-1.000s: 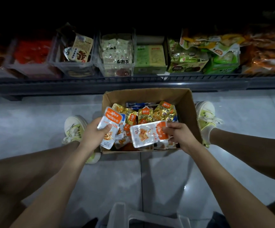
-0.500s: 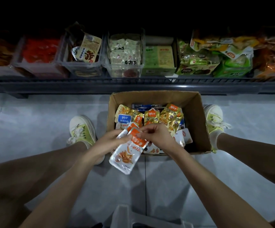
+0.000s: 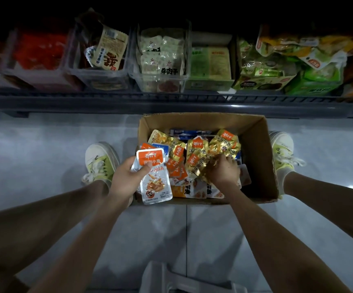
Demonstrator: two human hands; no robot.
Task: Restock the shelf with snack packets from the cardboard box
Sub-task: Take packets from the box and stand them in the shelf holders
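Observation:
An open cardboard box [image 3: 255, 149] stands on the floor below the shelf [image 3: 171, 106], holding several gold, orange and blue snack packets [image 3: 198, 153]. My left hand [image 3: 127, 178] grips a small stack of silver packets with orange tops [image 3: 154, 176] over the box's near-left corner. Inside the box, my right hand [image 3: 222, 172] is closed on a gold packet [image 3: 207, 166] among the pile. The packets under that hand are hidden.
Clear bins [image 3: 99, 77] and green cartons [image 3: 211, 66] of snacks fill the shelf. My two shoes [image 3: 101, 161] flank the box on the grey tiled floor [image 3: 44, 155]. A white plastic stool [image 3: 171, 280] shows at the bottom edge.
My right hand passed its silver packet to the left hand, then went back into the box and closed on a gold packet. The left hand's stack now stands more upright.

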